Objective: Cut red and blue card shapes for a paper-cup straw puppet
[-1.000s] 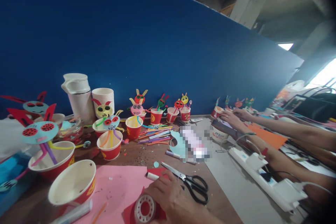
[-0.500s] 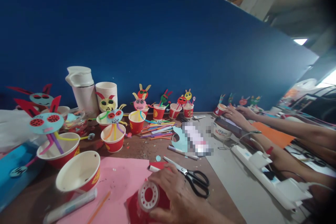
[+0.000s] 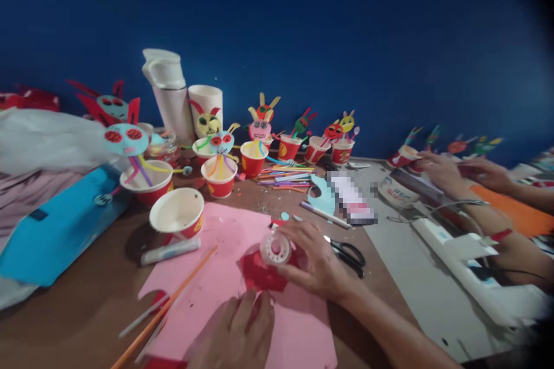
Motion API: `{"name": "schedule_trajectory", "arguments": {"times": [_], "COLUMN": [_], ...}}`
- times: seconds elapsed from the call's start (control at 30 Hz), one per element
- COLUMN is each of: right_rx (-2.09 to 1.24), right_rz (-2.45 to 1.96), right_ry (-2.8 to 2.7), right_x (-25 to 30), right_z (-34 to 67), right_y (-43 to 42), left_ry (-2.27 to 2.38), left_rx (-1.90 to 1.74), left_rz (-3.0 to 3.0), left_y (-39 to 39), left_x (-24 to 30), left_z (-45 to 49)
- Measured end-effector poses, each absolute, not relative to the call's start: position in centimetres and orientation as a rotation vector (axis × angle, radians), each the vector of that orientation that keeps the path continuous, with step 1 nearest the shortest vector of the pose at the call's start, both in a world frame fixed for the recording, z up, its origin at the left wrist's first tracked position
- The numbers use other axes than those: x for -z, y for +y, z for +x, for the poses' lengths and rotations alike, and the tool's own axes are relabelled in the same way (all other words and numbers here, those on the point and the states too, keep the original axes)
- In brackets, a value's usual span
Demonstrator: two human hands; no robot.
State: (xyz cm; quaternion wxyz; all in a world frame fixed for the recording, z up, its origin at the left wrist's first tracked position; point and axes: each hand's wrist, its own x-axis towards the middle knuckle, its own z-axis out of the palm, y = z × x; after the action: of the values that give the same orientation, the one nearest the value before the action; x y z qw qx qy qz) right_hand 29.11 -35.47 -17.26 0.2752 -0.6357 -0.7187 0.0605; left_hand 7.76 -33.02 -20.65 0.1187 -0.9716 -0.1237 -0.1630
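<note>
Head view: bare brown desk [image 3: 86, 311] lies open at the front left corner, below a blue wall [image 3: 303, 40]. On one big pink paper sheet [image 3: 216, 282] near the front edge, the right hand [image 3: 318, 262] grips one round clear tape roll [image 3: 275, 249] over one red paper scrap [image 3: 259, 274]. The left hand [image 3: 236, 334] rests loose on the sheet, holding nothing. One pair of black scissors [image 3: 348, 253] lies just right. Three red paper cups [image 3: 177, 216] stand nearby.

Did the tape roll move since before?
Yes. The tape roll, in the right hand, went away from the person: now level with the scissors handles.
</note>
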Motion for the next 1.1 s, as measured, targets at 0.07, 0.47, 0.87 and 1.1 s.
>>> {"name": "schedule_trajectory", "arguments": {"times": [0.07,0.47,0.87,1.1], "right_rx": [-0.161,-0.233,-0.241,-0.254], "right_rz": [-1.72,-1.715,-1.718,-1.708], "right_ry": [-1.942,-2.099,-2.166,-2.211], "right_x": [17.3,17.9,17.8,17.8], "right_z": [29.1,27.8,27.1,26.8], "right_y": [-35.4,-35.5,-35.4,-35.2], "left_ry": [-0.313,-0.269,-0.298,-0.29], "left_rx": [0.531,0.372,0.403,0.403], "left_rz": [-2.853,-2.976,-3.036,-2.979], "left_y": [-33.1,-33.4,-33.6,-33.9], "left_x": [21.1,20.9,20.6,20.5], "left_z": [7.7,7.2,7.2,6.9]}}
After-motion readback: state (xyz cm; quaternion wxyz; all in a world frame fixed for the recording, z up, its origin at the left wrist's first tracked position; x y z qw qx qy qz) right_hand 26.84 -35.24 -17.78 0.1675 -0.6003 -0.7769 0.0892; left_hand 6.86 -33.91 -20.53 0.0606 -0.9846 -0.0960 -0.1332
